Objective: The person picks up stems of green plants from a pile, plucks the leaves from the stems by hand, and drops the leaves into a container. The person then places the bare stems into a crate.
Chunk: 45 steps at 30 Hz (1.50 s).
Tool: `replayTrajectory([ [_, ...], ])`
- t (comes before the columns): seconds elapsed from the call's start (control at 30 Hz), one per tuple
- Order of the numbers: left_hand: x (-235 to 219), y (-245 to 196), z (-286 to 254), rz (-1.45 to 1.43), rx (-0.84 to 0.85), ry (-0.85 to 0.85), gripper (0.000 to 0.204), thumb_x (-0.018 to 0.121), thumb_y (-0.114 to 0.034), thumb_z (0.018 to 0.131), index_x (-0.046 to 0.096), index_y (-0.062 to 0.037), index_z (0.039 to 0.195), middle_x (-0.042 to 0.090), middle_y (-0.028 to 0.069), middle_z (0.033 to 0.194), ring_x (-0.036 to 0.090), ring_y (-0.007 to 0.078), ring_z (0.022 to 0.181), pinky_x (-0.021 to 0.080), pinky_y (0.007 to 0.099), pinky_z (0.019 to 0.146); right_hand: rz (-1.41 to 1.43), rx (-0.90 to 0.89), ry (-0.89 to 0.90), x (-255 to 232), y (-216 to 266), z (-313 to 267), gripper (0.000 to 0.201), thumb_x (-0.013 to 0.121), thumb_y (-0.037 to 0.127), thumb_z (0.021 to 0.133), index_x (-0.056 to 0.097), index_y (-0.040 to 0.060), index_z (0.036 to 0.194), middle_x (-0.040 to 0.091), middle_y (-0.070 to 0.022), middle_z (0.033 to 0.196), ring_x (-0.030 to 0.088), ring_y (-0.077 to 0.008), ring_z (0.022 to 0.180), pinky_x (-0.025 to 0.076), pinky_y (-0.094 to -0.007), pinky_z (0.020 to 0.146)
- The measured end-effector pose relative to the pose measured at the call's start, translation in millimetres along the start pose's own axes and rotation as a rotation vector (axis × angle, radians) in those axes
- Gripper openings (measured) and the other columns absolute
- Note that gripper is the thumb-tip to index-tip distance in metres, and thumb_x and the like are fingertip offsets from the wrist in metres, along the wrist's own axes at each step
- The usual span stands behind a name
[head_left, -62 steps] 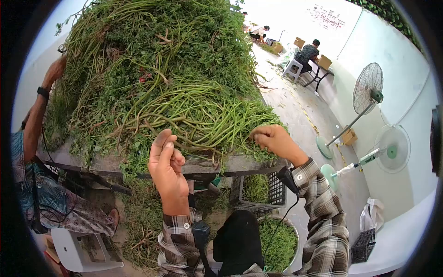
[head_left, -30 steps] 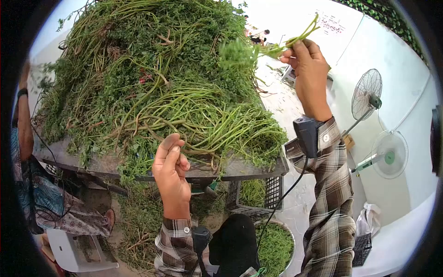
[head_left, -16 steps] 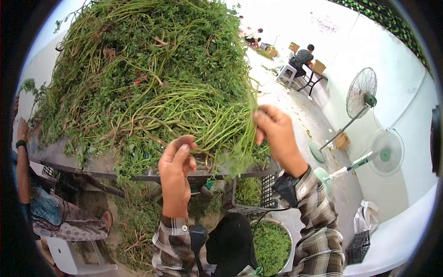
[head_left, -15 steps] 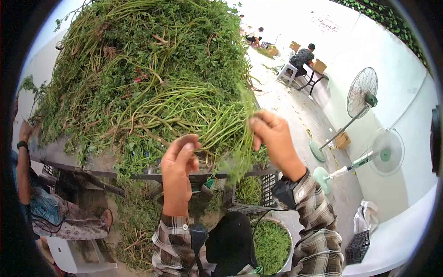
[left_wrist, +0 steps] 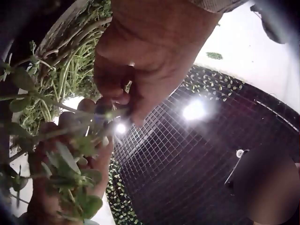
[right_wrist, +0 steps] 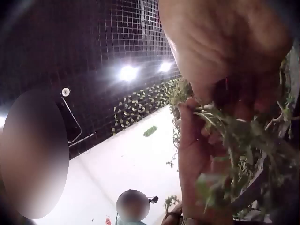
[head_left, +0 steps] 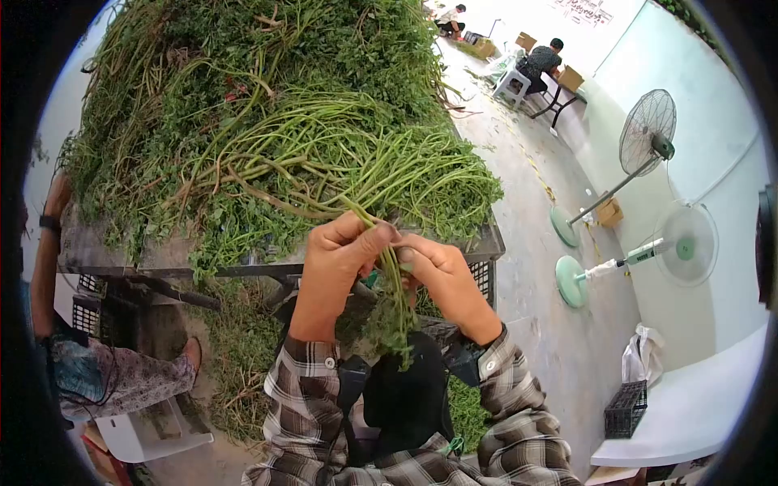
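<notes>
My left hand [head_left: 336,263] and right hand [head_left: 442,279] are together just in front of the table edge, thumbs and fingertips pinching a sprig of leafy green stems [head_left: 393,304]. Its bare stem ends poke up past the left fingers, while the leafy part hangs down between the wrists. In the left wrist view, small rounded leaves [left_wrist: 70,173] spread in front of the hands. The right wrist view shows more of the leaves [right_wrist: 225,129] below the pinching fingers. Directly ahead, a large heap of the same kind of greens [head_left: 324,121] covers the table.
The table edge [head_left: 275,270] crosses in front of me. Below are a dark crate [head_left: 484,279], greens in a tub [head_left: 468,413] and stalks on the floor [head_left: 243,364]. Another person's arm [head_left: 44,267] reaches in at left, near a white stool [head_left: 150,433]. Fans [head_left: 648,130] stand right.
The right hand swung a sprig up to the upper right, then brought it back down to the left hand. The left hand, apart before, now pinches the sprig too.
</notes>
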<state>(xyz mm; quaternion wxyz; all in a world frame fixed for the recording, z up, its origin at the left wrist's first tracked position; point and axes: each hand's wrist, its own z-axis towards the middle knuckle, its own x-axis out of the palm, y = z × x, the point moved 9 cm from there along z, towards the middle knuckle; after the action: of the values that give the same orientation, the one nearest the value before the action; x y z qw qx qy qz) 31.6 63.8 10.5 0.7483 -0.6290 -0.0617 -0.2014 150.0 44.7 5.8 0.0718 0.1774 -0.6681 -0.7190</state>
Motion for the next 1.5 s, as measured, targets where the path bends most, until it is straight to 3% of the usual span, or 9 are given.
replayTrajectory([
  [0.17,-11.5,3.0,0.9,-0.033,0.013,-0.175,0.021,0.068,-0.021,0.082,0.065,-0.0014,0.074,0.048,-0.0032,0.054,0.038,0.0036,0.046,0.028,0.0198,0.043,0.008,-0.026,-0.248,-19.5,-18.9,-30.0,0.025,0.049,0.021,0.092,0.059,0.0024,0.104,0.054,-0.0011,0.075,0.053,-0.0057,0.063,0.044,-0.02,0.056],
  [0.4,-9.6,8.0,1.3,-0.002,0.001,-0.184,0.02,0.071,-0.02,0.08,0.065,-0.0015,0.074,0.046,-0.005,0.055,0.037,0.0024,0.046,0.028,0.0188,0.042,-0.202,-0.078,-0.227,-3.2,-10.7,-37.6,0.023,0.064,0.011,0.081,0.057,-0.0026,0.098,0.055,-0.006,0.081,0.054,-0.013,0.074,0.043,-0.0249,0.065],
  [0.97,9.4,22.2,2.4,0.232,-0.058,0.048,0.028,0.068,-0.021,0.081,0.06,0.0037,0.071,0.037,-0.0026,0.064,0.035,0.0068,0.06,0.029,0.0252,0.052,0.053,-0.019,-0.206,-9.0,-30.1,-22.2,0.031,0.059,0.011,0.085,0.055,-0.001,0.114,0.059,-0.0055,0.09,0.053,-0.0114,0.078,0.044,-0.0264,0.068],
  [1.07,10.9,14.8,4.6,0.306,0.136,0.086,0.022,0.066,-0.024,0.084,0.068,-0.0027,0.081,0.05,-0.005,0.06,0.04,0.0031,0.052,0.03,0.0204,0.046,-0.038,-0.093,-0.192,-11.8,-27.3,-21.0,0.026,0.058,0.008,0.083,0.055,-0.0026,0.107,0.056,-0.0078,0.082,0.053,-0.0162,0.071,0.043,-0.0292,0.064],
  [1.13,10.4,18.8,3.6,0.323,0.072,0.094,0.022,0.065,-0.024,0.084,0.067,-0.0023,0.08,0.049,-0.0048,0.061,0.04,0.0032,0.053,0.03,0.0204,0.047,-0.397,-0.274,-0.155,-9.6,-6.2,-19.5,0.015,0.056,0.004,0.082,0.054,-0.0041,0.094,0.049,-0.0127,0.074,0.049,-0.0263,0.065,0.041,-0.0335,0.06],
  [1.23,12.7,23.1,2.1,0.34,0.021,0.102,0.023,0.063,-0.024,0.086,0.065,-0.0015,0.079,0.047,-0.0045,0.062,0.04,0.0031,0.055,0.029,0.0207,0.047,-0.58,-0.408,-0.194,-7.9,12.7,-21.2,0.009,0.053,0.003,0.081,0.048,-0.0036,0.084,0.043,-0.0169,0.071,0.044,-0.0352,0.065,0.038,-0.038,0.059],
  [1.37,13.9,11.9,0.4,0.362,0.058,0.031,0.027,0.06,-0.025,0.088,0.061,-0.001,0.076,0.044,-0.0052,0.061,0.037,0.0031,0.055,0.027,0.0211,0.047,-0.561,-0.377,-0.197,-4.2,11.9,-20.9,0.009,0.05,0.005,0.084,0.045,-0.0026,0.083,0.044,-0.0183,0.071,0.044,-0.0376,0.066,0.038,-0.0394,0.059],
  [1.43,6.4,13.9,1.6,0.365,0.117,-0.043,0.028,0.059,-0.025,0.089,0.061,-0.0009,0.075,0.044,-0.0055,0.061,0.036,0.0028,0.055,0.026,0.0214,0.047,-0.348,-0.176,-0.121,-2.1,-8.4,-19.0,0.011,0.047,0.008,0.087,0.044,-0.0022,0.083,0.043,-0.0187,0.069,0.043,-0.0376,0.064,0.037,-0.0393,0.059],
  [1.5,-2.2,6.7,-0.3,0.37,0.174,-0.112,0.029,0.058,-0.025,0.09,0.06,-0.0009,0.075,0.044,-0.0058,0.061,0.035,0.0025,0.054,0.025,0.0216,0.047,-0.288,-0.142,-0.108,-0.3,-17.3,-27.0,0.013,0.045,0.01,0.088,0.044,-0.0017,0.082,0.043,-0.0168,0.068,0.045,-0.0337,0.062,0.037,-0.0378,0.058],
])
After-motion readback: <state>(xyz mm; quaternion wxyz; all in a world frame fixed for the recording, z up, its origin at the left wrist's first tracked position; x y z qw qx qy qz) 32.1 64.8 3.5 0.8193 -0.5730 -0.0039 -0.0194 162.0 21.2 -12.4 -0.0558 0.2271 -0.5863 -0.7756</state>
